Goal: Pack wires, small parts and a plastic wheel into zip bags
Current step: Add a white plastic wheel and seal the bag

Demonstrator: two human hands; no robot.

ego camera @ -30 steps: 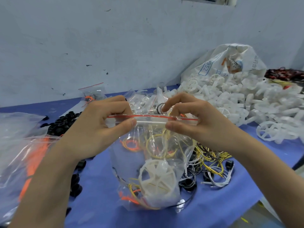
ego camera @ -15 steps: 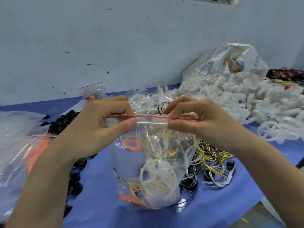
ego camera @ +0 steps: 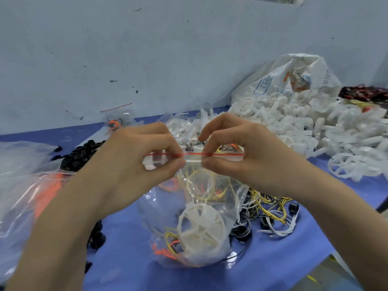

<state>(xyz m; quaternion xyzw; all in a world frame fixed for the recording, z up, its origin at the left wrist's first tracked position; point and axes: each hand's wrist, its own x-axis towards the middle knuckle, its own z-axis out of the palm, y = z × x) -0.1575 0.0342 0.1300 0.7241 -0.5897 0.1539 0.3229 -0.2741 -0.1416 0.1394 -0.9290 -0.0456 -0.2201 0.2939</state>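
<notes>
Both hands, L (ego camera: 134, 162) & R (ego camera: 241, 158), pinch zip bag (ego camera: 195, 211) seal; wheel (ego camera: 200, 227) + wires inside

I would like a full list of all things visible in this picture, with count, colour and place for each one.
zip bag: one, clear with red top line, centre, held up
plastic wheel: one, white, inside the zip bag
wires in bag: several, yellow and orange
loose wires: a heap, yellow, white, black, right of bag
wheel pile: many, white, far right
sack: one, white, behind pile
black parts: many, left
table: blue
left hand: pinching the bag top
right hand: pinching the bag top
</notes>
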